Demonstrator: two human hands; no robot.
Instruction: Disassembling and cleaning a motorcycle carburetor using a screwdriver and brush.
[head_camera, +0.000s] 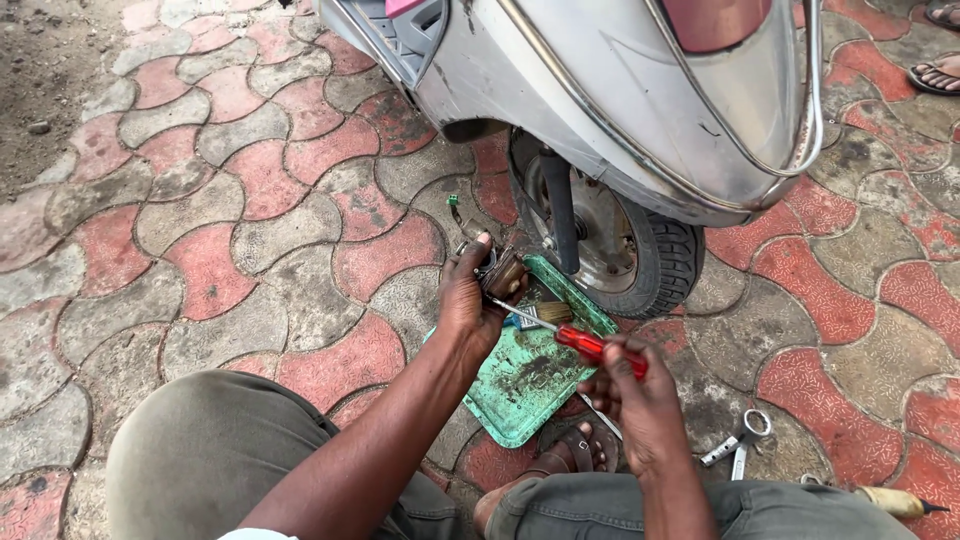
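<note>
- Right hand (640, 395) closes around the red-handled screwdriver (575, 338), held over the green tray (520, 395).
- Its shaft slants up-left toward the small metal part (497, 272).
- Left hand (470, 300) grips that part above the tray's far end.

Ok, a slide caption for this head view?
Left hand holds a small metal part over a green tray; right hand works a red-handled screwdriver beside a scooter wheel.

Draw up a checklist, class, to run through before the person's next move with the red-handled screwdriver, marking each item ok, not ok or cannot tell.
1. Right hand grips red-handled screwdriver: ok.
2. Left hand holds small dark metal part: ok.
3. Screwdriver tip seated in the part: cannot tell.
4. Green metal tray lies beneath the work: ok.
5. Silver spanners lie on paving beside the right knee: ok.
</note>
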